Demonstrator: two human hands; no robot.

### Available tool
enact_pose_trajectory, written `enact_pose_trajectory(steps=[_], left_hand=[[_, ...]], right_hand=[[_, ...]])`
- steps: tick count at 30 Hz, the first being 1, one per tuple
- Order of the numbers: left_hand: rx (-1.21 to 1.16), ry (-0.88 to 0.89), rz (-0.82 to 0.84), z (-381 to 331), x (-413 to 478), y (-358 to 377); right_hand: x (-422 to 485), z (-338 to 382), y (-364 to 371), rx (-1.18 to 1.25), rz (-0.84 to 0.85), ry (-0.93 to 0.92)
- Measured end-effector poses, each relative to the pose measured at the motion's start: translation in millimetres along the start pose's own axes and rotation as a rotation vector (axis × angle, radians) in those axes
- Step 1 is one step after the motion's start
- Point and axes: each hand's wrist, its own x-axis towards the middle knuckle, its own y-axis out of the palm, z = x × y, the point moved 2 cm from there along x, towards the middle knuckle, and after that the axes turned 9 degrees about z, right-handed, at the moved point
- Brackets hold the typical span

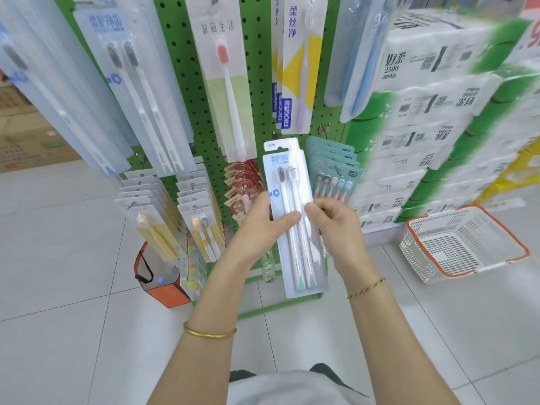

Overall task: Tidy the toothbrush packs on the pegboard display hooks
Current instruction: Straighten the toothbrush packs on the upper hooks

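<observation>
A pale blue two-brush toothbrush pack [292, 182] is held upright in front of the green pegboard [181, 92]. My left hand [260, 226] grips its left edge, thumb across the front. My right hand [333, 223] pinches its right edge at the same height. The same kind of pack [137, 92] hangs on an upper hook at the left. Further packs hang around it: a pink-bristled brush pack [228, 83], a yellow and white pack [301, 62], teal multi-brush packs [336, 173] and red packs [242, 182] just behind my hands.
Stacked white and green tissue bundles [423, 127] stand right of the pegboard. A white basket with an orange rim [467, 247] sits on the tiled floor at the right. An orange and clear bag [163, 276] stands at the pegboard's foot. Cardboard boxes [29, 141] lie far left.
</observation>
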Motion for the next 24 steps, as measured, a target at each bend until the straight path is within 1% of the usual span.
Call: enact_pose_trajectory(steps=[3,7,12,16,19,24], left_hand=[[0.053,-0.045,0.119,4,-4,5],[0.049,-0.088,0.192,11,-9,10],[0.161,-0.138,0.273,14,-16,12],[0.261,-0.138,0.283,13,-24,14],[0.449,-0.083,0.279,9,-31,18],[0.619,-0.053,0.258,7,-38,25]], right_hand=[[1,0,-3,0.035,-0.064,0.03],[2,-4,-5,0.124,-0.128,0.059],[3,-9,-9,0.17,-0.23,0.08],[3,-13,-14,0.185,-0.342,0.096],[3,-16,-16,0.21,-0.413,0.119],[2,-18,-12,0.237,-0.427,0.145]])
